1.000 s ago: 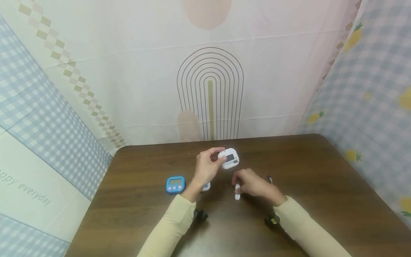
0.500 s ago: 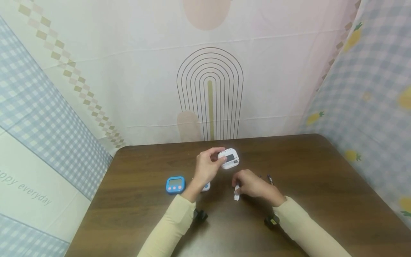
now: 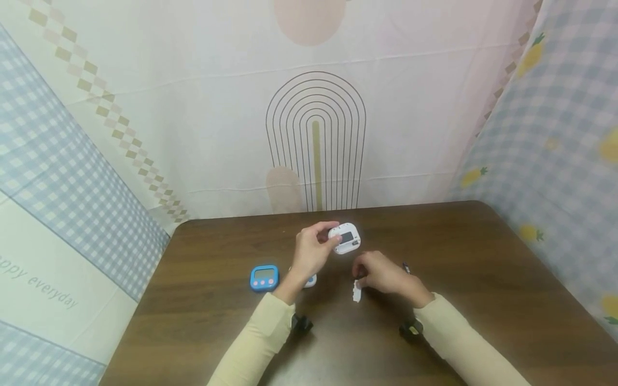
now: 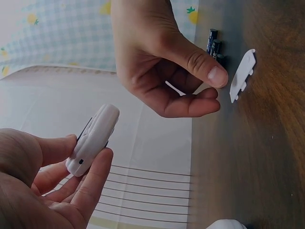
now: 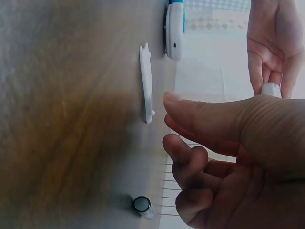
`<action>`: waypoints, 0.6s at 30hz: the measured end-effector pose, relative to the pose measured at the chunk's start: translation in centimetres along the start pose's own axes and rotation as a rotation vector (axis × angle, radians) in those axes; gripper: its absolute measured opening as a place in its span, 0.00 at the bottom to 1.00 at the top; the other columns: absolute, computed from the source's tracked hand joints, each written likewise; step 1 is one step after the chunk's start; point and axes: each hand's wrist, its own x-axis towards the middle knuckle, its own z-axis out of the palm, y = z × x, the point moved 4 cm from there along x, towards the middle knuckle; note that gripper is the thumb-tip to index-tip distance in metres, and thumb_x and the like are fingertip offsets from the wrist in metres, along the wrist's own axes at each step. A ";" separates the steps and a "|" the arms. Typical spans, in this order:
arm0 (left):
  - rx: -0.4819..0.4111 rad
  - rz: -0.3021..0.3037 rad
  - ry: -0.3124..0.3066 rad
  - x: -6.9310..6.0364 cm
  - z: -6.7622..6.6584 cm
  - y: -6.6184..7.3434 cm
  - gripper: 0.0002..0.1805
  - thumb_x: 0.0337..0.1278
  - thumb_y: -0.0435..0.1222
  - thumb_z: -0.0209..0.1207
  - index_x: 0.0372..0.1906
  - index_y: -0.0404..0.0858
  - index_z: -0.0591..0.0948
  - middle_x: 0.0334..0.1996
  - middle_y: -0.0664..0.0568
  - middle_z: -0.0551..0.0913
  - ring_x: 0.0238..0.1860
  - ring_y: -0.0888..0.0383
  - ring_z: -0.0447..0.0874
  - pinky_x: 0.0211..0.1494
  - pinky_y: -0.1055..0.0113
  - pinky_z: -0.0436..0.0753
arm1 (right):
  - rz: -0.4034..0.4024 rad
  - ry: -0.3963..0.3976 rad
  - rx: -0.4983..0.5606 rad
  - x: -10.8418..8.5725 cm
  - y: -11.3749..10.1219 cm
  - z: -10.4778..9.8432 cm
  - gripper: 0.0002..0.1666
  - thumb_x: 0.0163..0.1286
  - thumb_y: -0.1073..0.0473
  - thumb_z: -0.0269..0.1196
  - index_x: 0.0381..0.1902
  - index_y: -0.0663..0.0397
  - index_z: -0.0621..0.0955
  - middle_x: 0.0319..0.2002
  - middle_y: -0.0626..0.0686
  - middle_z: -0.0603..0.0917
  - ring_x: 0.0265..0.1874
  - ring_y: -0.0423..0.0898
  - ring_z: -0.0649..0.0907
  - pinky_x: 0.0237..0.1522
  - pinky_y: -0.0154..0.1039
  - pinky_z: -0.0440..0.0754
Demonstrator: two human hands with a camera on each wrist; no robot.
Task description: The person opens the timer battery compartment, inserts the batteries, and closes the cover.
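In the head view my left hand pinches a white rounded device between thumb and fingers, its back with a dark rectangle and a long slot turned up; the left wrist view shows the device edge-on. A thin white cover with small tabs lies on the table. My right hand hovers just beside it with loosely bent fingers; in the right wrist view a gap separates thumb and fingertips from the cover, and nothing is held.
A blue device with a screen and pink buttons lies on the table's left. Another white device is partly hidden behind my left wrist. Several dark batteries are on the table near my right hand. Patterned cloth hangs behind.
My right hand has let go of the white cover and shifted slightly right, away from it. The cover now rests on the table. My left hand holds its device almost unmoved.
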 end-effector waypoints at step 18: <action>0.007 -0.004 0.005 -0.1 0.0 0.2 0.16 0.64 0.30 0.71 0.56 0.38 0.89 0.48 0.42 0.91 0.41 0.52 0.90 0.40 0.66 0.89 | 0.076 0.045 0.043 -0.4 2.9 -2.6 0.07 0.65 0.68 0.73 0.40 0.56 0.87 0.31 0.46 0.84 0.28 0.42 0.80 0.32 0.38 0.83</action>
